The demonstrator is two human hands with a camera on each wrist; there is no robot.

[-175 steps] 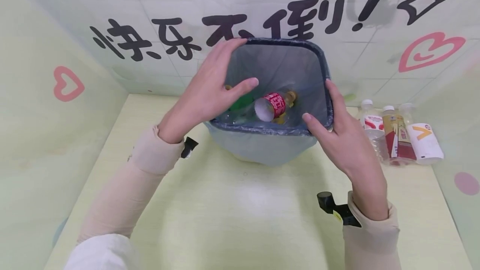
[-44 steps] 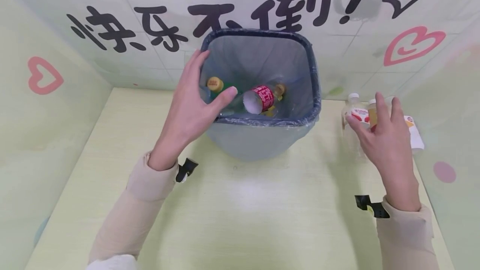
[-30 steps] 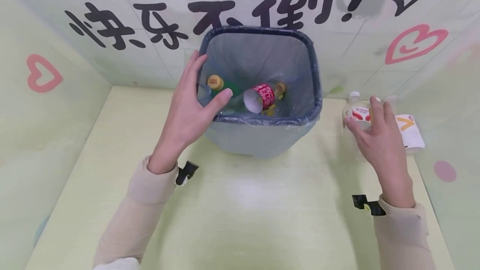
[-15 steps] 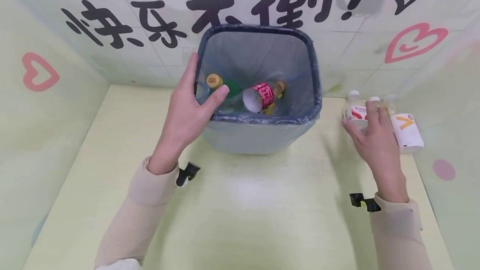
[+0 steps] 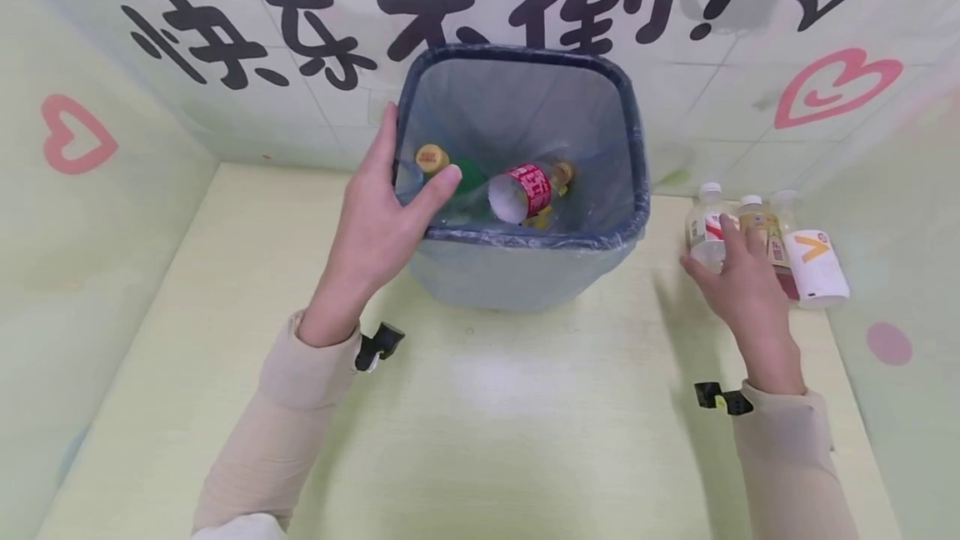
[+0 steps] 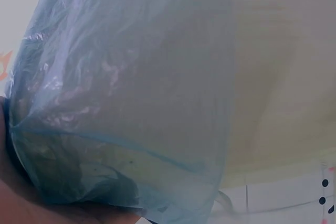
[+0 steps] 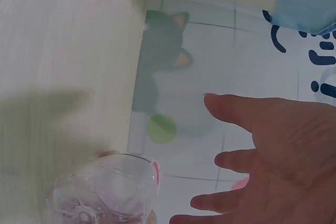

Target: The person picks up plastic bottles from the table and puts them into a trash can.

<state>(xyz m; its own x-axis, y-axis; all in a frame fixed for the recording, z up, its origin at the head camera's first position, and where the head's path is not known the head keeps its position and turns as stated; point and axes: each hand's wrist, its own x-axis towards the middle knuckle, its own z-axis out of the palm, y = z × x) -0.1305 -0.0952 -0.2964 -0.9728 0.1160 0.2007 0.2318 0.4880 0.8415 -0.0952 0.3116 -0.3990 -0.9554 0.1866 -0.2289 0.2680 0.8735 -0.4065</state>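
Note:
My left hand [image 5: 371,227] grips the left rim of a trash bin [image 5: 517,277] lined with a bluish plastic bag, thumb over the inside and fingers outside. In the left wrist view the bag [image 6: 136,77] covers most of the picture. My right hand [image 5: 753,302] hovers with spread fingers over a clear plastic bottle [image 5: 703,227] with a white cap. The right wrist view has that hand [image 7: 289,161] apart from a clear bottle base [image 7: 113,187]. Beside it lie a bottle with a gold-and-red label [image 5: 776,248] and one with a white label [image 5: 819,273].
Inside the bin lie a bottle with a red label [image 5: 531,187] and a green bottle with a yellow cap [image 5: 431,158]. The bin stands on a pale table [image 5: 480,423], near the back wall [image 5: 330,119] with large lettering. Side walls flank the table.
My right hand has left the bin's right rim, gone over to the bottles, then shifted left and nearer me, uncovering the gold-labelled bottle. The left hand has stayed at the bin's rim.

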